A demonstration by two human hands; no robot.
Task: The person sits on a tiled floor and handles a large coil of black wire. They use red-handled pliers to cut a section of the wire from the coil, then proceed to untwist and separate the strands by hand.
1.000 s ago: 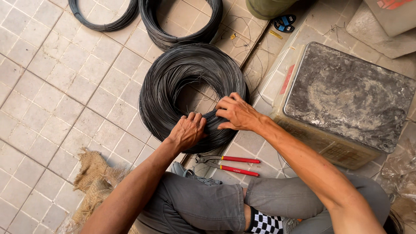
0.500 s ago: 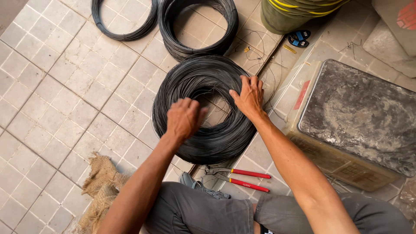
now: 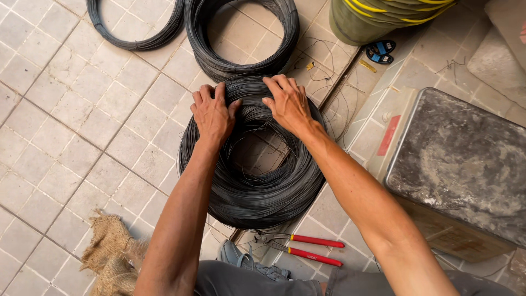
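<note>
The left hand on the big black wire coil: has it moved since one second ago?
Yes. The left hand moved from the coil's near edge by the red-handled pliers to the big black wire coil's far rim.

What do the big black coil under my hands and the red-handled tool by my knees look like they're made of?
The big black coil: thin dark metal wire, probably annealed steel, matte with a faint sheen; loose strands spring off. The red-handled tool: grey metal jaws, handles sleeved in glossy red, probably plastic or rubber. Left hand and right hand press the coil.
</note>
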